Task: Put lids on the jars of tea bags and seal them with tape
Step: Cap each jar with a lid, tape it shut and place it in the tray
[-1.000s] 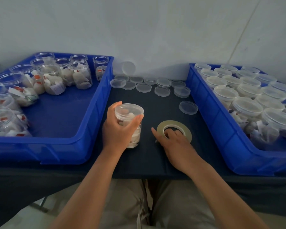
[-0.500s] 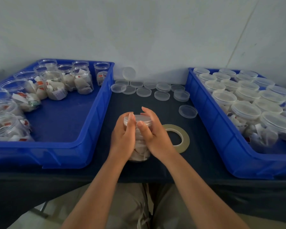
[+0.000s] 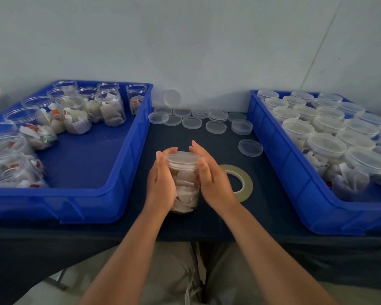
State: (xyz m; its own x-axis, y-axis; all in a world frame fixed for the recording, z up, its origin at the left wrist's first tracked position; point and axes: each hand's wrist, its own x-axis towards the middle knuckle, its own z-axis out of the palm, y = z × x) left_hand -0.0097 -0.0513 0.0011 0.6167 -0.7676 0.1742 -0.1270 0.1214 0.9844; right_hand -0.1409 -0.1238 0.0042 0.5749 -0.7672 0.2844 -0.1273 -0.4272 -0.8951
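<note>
Pale wall [image 3: 185, 40] rises behind one table [image 3: 273, 199] under a dark cloth. On its left stands a blue left tray [image 3: 128, 164] with about a dozen open jars [image 3: 110, 108] of tea bags along its far and left sides. In the middle lie roughly a dozen loose lids [image 3: 191, 123], one propped against the wall. Nearer, one jar [image 3: 184, 186] of tea bags stands upright with a lid [image 3: 183, 158] on top. The left hand [image 3: 161, 186] and right hand [image 3: 213, 183] cup its sides, fingers curved round it up to the lid rim. One roll of tape [image 3: 242, 183] lies flat just right of them. A blue right tray [image 3: 295, 172] holds some twenty lidded jars [image 3: 327, 146], partly cut off.
</note>
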